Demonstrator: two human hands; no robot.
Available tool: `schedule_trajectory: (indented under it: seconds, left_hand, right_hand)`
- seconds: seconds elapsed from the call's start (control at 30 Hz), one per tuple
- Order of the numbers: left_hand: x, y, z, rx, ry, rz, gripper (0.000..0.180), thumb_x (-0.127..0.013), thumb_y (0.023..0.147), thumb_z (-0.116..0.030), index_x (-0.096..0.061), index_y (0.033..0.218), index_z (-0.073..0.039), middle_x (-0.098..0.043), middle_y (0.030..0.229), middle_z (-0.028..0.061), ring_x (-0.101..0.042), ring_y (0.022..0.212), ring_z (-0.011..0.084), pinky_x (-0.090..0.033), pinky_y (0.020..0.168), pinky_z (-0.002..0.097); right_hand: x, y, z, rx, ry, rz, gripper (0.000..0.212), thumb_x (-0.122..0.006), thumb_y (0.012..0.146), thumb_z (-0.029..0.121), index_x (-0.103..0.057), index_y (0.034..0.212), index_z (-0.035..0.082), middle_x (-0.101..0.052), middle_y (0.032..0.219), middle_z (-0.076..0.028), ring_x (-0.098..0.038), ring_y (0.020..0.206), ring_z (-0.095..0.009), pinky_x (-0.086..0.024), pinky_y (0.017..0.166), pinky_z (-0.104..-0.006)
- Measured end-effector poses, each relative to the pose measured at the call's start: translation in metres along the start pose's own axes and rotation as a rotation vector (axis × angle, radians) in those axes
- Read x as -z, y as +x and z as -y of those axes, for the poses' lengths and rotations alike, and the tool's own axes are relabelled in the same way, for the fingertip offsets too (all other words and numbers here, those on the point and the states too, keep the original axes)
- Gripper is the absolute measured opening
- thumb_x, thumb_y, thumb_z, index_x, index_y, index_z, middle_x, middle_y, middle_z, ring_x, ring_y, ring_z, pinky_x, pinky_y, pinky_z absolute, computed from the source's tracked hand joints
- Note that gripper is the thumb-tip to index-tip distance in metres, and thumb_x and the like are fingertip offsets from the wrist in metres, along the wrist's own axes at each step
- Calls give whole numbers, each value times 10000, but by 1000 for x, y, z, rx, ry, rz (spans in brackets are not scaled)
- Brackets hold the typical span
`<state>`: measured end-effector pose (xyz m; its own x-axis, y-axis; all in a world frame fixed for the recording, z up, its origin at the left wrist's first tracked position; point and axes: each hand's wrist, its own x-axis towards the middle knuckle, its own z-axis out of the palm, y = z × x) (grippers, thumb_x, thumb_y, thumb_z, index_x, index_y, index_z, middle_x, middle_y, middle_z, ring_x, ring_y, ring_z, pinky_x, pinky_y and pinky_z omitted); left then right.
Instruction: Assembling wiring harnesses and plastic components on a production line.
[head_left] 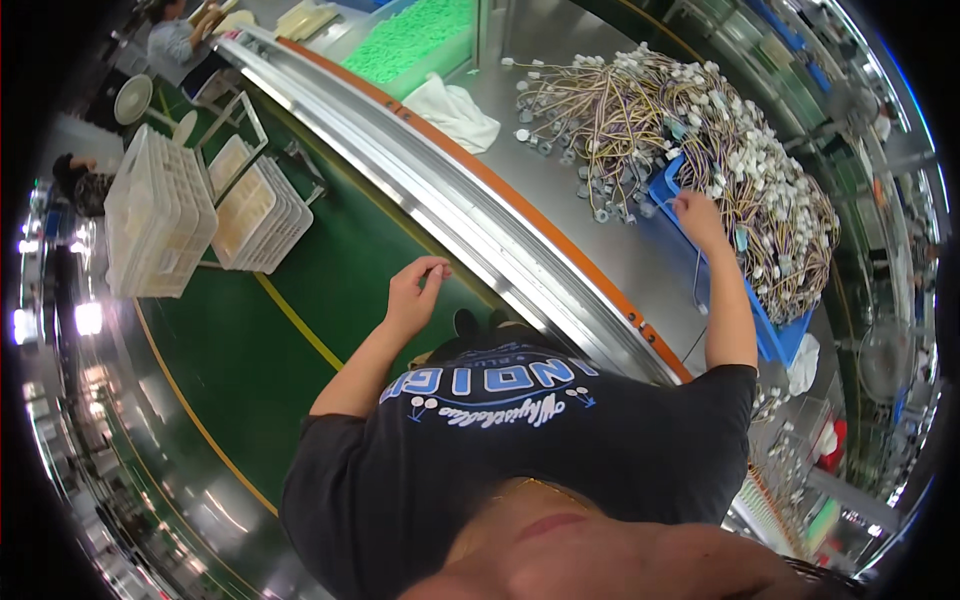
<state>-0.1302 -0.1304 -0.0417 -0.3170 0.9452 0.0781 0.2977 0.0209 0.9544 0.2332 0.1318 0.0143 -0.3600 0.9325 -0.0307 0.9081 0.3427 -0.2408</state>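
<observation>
Head view. Right hand (697, 218) reaches into the heap of wire harnesses (700, 130) (white connectors, yellow-purple leads) piled on the tabletop (560, 60) and over a blue tray (770, 335), fingers pinching a strand. Left hand (415, 290), held off the tabletop above the green floor (300, 330), has fingertips pinched together; contents cannot be told.

A big messy pile of wires (700, 130) lies on the grey metal table (560, 60). The wires are purple and yellow, with little white plugs on their ends. Part of the pile sits in a blue tray (775, 335), spilling over its side.
</observation>
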Motion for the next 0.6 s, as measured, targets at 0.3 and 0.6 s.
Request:
schedule_trajectory:
  seconds: [0.3,0.6]
  left_hand:
    - [-17,-3,-32,27,6,113,193,-482,838,-73,-543,1006,-2,-623,868,98,-596,818,160,-456,735,278]
    - [41,-6,-214,-518,-944,483,807,-318,807,-592,-90,1348,-39,-405,1242,212,-302,1229,329,-206,1006,448]
  right_hand:
    - [38,128,36,326,-324,-605,203,-514,703,124,-569,877,36,-557,789,-150,-529,804,-318,-424,689,-422]
    - [-62,108,118,627,-135,-419,410,-592,668,139,-507,1061,62,-497,1043,-128,-450,1008,-313,-322,849,-478]
